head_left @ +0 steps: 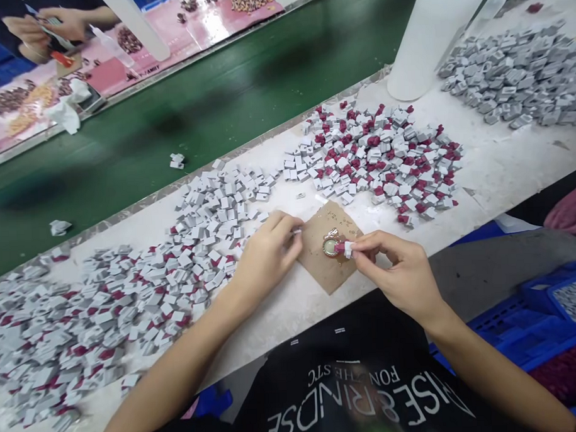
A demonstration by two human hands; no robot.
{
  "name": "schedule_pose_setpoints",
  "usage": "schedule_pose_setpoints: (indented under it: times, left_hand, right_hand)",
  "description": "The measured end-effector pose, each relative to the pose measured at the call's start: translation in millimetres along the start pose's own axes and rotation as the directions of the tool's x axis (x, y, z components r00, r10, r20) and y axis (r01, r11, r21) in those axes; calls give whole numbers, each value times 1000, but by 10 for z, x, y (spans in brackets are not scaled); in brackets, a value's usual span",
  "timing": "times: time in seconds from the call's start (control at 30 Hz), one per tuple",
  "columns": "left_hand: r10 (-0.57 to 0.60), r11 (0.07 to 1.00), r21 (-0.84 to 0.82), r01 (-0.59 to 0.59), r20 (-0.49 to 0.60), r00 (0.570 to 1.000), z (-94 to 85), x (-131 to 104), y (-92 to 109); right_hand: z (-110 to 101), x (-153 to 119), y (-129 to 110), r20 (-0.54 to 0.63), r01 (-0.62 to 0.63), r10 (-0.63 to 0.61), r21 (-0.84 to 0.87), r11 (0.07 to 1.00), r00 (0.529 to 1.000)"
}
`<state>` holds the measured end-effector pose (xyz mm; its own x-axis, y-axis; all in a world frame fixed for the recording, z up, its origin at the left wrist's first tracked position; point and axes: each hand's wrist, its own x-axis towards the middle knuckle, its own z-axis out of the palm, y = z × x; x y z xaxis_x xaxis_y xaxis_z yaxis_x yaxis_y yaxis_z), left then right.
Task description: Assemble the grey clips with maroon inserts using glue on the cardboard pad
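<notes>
Between thumb and fingers, my right hand [393,263] pinches a small grey and dark-red piece [348,248]. Its red end meets a small round dish [331,245] of pale liquid on a brown cardboard square [323,273]. My left hand [273,248] is at the left corner of the cardboard, thumb and fingers closed around a small light grey piece [297,231], mostly hidden. Behind the cardboard lies a heap of grey and dark-red pieces [380,156]. More grey pieces [216,199] are heaped beyond my left hand.
A mixed heap [107,310] covers the left of the white table [254,330]. A white bottle [419,47] and grey parts [524,75] stand back right. Beyond the green belt [208,86], another person's hands [49,29] work at a pink table. Blue crates [523,321] sit lower right.
</notes>
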<state>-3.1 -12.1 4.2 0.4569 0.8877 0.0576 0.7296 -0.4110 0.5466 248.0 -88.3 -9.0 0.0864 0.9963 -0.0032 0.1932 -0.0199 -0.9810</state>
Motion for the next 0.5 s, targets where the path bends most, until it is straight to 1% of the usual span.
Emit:
schedule_pose_setpoints:
  times: [0.1,0.2,0.3,0.4,0.5]
  left_hand:
    - [3,999,-52,-4,-16,1000,109,-75,-58]
    - [-63,994,-92,58,-53,997,156,-128,-120]
    - [-110,985,-143,98,-80,991,146,-170,-126]
    - [-106,969,-237,74,-127,986,102,-193,-85]
    - [-127,934,-352,61,-168,977,44,-178,-25]
  right_hand:
    - [-15,2,2,4,-21,21,8,1000,1000]
    - [-18,18,-5,12,-25,25,11,1000,1000]
    - [-3,30,-16,32,-33,32,5,999,999]
    - [11,21,-28,26,-34,34,3,999,999]
    - [-1,24,-43,-16,-22,22,16,1000,1000]
